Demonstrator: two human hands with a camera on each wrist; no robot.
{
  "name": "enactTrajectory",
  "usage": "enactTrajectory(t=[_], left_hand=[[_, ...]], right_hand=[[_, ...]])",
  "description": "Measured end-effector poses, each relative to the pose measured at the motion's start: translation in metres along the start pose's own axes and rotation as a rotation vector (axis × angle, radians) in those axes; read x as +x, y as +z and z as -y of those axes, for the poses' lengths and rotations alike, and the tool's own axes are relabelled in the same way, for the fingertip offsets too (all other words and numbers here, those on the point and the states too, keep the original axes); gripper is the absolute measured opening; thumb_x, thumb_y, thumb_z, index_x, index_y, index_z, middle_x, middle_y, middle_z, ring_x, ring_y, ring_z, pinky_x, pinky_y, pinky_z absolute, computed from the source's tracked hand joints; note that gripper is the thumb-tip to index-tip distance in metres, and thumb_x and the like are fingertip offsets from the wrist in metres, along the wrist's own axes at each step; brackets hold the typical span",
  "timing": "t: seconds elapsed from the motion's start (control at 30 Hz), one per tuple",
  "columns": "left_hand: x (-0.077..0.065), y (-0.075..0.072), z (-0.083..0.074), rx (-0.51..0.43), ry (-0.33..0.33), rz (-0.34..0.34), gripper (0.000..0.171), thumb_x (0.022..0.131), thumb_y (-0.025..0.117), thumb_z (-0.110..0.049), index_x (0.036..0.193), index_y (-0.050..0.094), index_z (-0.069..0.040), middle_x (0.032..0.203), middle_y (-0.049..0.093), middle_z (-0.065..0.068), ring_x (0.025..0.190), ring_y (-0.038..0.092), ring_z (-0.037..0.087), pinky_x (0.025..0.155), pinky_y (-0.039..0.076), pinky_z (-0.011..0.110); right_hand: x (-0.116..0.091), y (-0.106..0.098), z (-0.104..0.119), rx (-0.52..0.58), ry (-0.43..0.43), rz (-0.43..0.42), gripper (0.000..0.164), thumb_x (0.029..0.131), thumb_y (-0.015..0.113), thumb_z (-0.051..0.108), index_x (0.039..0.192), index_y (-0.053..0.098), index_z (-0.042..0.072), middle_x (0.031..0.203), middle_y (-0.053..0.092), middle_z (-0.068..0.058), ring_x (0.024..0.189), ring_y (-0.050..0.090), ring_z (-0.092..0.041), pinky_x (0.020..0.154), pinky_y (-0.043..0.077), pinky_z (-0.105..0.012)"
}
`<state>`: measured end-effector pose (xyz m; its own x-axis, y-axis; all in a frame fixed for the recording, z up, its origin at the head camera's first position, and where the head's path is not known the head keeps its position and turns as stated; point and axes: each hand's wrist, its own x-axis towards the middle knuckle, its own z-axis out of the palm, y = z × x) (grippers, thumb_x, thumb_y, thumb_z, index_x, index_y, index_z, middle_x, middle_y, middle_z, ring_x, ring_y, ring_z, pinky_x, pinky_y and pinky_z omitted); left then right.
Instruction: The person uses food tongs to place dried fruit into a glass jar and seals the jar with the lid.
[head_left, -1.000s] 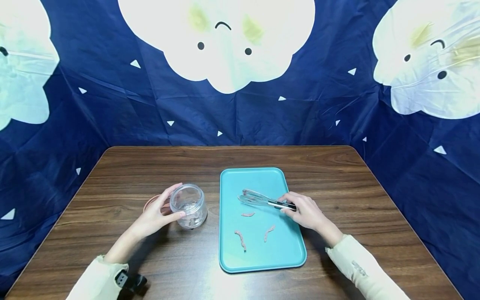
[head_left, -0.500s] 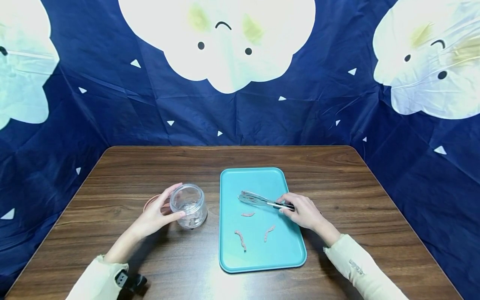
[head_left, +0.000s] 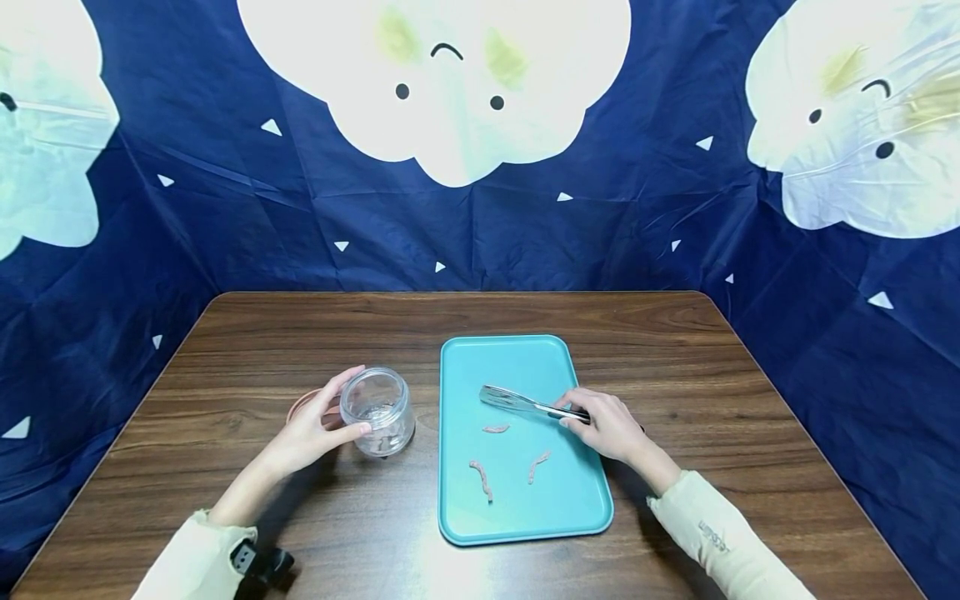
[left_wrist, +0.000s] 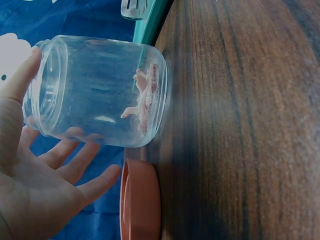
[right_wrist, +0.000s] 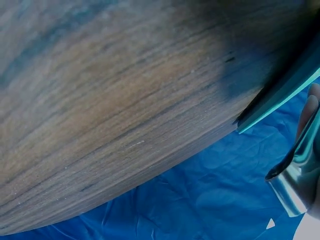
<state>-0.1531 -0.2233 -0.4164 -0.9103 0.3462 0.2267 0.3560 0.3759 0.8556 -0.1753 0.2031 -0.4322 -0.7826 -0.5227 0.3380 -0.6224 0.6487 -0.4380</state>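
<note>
- The lid (left_wrist: pixel 141 200), round and orange-brown, lies on the table (head_left: pixel 337 325), partly hidden behind the left hand; likely light and stiff, best lifted by its rim.
- The left hand (head_left: pixel 303 435) curves thumb and fingers round the jar near its mouth; the jar stands upright on the table.
- The jar (head_left: pixel 390 429), in the left hand's grasp, is clear and uncovered. It looks stiff and perhaps slippery; glass or plastic I cannot tell, so count it breakable. The ridged neck seems the surest hold.
- Pink pieces (left_wrist: pixel 145 100) lie heaped at the jar's bottom, lower than the left hand's fingers; probably soft and bendy, their number unclear.
- The tray (head_left: pixel 517 521), turquoise, lies between the hands and seems stiff; its raised rim should suit fingers.
- On it, left to right: a long strip (head_left: pixel 482 481) farthest from the right hand, a short strip (head_left: pixel 495 430) just beside the tongs, a thin strip (head_left: pixel 537 467) nearest the right hand. All look light and easily squashed; a gentle pinch mid-length should do.
- The tongs (head_left: pixel 517 402) slant over the tray, tips towards the left hand. Likely springy metal, best held by the dark handle; anything between the tips is too small to tell.
- The right hand (head_left: pixel 611 425) pinches that handle above the tray's edge.
</note>
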Motion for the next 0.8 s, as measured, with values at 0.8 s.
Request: enactTrajectory(t=[0.8], left_hand=[[0.000,0.000,0.001,0.024,0.001,-0.007,0.073,0.074,0.072,-0.014,0.136,0.031,-0.015,0.123,0.045,0.021,0.100,0.052,0.035,0.078,0.046,0.041]], right_hand=[[0.006,-0.019,0.011,0.062,-0.010,-0.066,0.020,0.078,0.068,0.009,0.095,0.064,0.019,0.078,0.054,0.012,0.048,0.038,-0.002,0.040,0.035,-0.020]])
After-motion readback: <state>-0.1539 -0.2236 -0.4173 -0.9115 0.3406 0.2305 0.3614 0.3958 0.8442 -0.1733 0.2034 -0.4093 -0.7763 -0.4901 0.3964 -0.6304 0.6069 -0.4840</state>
